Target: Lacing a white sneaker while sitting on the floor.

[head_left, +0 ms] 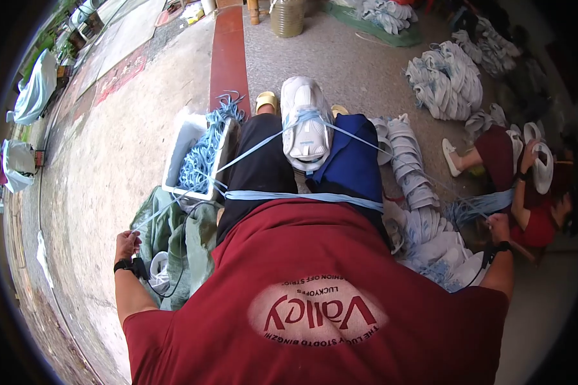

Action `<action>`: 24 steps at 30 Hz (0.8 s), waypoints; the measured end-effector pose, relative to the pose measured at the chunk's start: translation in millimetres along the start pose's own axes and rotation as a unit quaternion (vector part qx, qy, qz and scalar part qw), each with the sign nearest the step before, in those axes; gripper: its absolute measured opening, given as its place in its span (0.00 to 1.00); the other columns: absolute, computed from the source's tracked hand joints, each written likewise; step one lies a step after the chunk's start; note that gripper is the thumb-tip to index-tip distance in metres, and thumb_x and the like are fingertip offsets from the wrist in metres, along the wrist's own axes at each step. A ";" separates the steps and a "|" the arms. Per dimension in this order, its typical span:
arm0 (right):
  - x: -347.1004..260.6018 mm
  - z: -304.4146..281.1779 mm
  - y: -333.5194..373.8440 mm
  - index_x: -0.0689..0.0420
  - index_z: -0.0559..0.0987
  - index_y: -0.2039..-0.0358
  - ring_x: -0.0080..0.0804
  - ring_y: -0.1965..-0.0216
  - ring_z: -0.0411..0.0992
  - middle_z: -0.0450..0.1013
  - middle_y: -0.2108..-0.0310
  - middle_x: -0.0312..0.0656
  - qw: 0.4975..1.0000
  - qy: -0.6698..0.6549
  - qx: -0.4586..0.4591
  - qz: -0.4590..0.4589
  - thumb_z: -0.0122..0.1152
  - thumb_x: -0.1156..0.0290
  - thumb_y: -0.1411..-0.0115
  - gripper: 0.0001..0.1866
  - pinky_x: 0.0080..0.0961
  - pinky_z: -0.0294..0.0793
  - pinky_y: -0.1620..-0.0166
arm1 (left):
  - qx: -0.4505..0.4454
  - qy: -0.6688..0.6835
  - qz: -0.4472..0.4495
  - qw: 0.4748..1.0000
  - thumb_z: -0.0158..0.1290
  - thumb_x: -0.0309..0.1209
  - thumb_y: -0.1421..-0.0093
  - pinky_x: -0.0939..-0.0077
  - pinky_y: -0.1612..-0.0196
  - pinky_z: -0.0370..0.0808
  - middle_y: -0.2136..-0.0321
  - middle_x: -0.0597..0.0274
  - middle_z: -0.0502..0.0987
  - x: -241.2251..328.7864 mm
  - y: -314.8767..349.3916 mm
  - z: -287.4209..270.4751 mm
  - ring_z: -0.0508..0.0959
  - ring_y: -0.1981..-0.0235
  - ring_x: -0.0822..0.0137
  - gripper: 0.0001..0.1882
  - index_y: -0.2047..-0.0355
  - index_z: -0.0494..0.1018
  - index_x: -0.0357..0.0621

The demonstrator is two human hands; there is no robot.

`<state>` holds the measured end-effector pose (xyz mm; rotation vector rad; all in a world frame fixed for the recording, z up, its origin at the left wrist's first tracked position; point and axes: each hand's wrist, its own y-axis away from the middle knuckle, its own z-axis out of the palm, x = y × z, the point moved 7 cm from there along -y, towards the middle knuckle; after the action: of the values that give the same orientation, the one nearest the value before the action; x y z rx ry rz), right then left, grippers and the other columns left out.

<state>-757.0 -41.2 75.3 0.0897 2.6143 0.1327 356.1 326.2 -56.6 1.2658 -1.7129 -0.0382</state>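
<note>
A white sneaker (306, 142) is held upright between my knees, its toe end toward me. A light blue shoelace (253, 152) crosses the sneaker and runs out taut to both sides. Far out on the left, my left hand (128, 244) is closed on one end, beside a green sack. On the right, my right hand (497, 227) is closed on the other end, near a bunch of loose blue laces (475, 206). A blue band (302, 196) lies across my lap. Blue cloth (353, 154) covers my right thigh.
A white foam box (172, 154) of blue laces stands left of my knee, above a green sack (199, 247). Rows of white shoe uppers (412, 163) lie at my right, with bundled uppers (444, 80) beyond. Another person (536, 224) sits at far right, holding a white shoe upper.
</note>
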 end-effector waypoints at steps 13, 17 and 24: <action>-270.0 190.0 -67.7 0.56 0.69 0.89 0.20 0.85 0.62 0.63 0.89 0.32 0.937 -0.187 -0.290 -0.060 0.56 0.68 0.52 0.13 0.21 0.60 0.80 | -0.232 0.026 0.071 0.970 0.48 0.36 0.40 0.83 0.88 0.59 0.88 0.68 0.64 152.2 16.2 195.6 0.63 0.90 0.77 0.16 0.83 0.64 0.44; -445.6 244.5 -48.3 0.60 0.74 0.82 0.25 0.75 0.73 0.73 0.80 0.38 0.824 -0.284 -0.430 -0.236 0.59 0.73 0.53 0.05 0.18 0.71 0.67 | -0.429 0.099 0.133 0.888 0.50 0.36 0.41 0.85 0.78 0.66 0.81 0.65 0.72 252.3 75.0 298.2 0.72 0.81 0.75 0.10 0.74 0.68 0.44; -487.3 304.3 -108.1 0.63 0.72 0.85 0.20 0.74 0.68 0.68 0.83 0.35 0.896 -0.330 -0.153 -0.253 0.61 0.81 0.55 0.07 0.21 0.67 0.69 | -0.550 0.050 0.190 0.812 0.54 0.34 0.42 0.86 0.72 0.71 0.68 0.61 0.79 331.5 105.2 391.3 0.78 0.70 0.75 0.07 0.71 0.73 0.44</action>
<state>-187.4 -168.4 42.1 -0.5596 1.8331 0.2707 10.9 -61.4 11.7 0.0504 -1.4095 -0.6228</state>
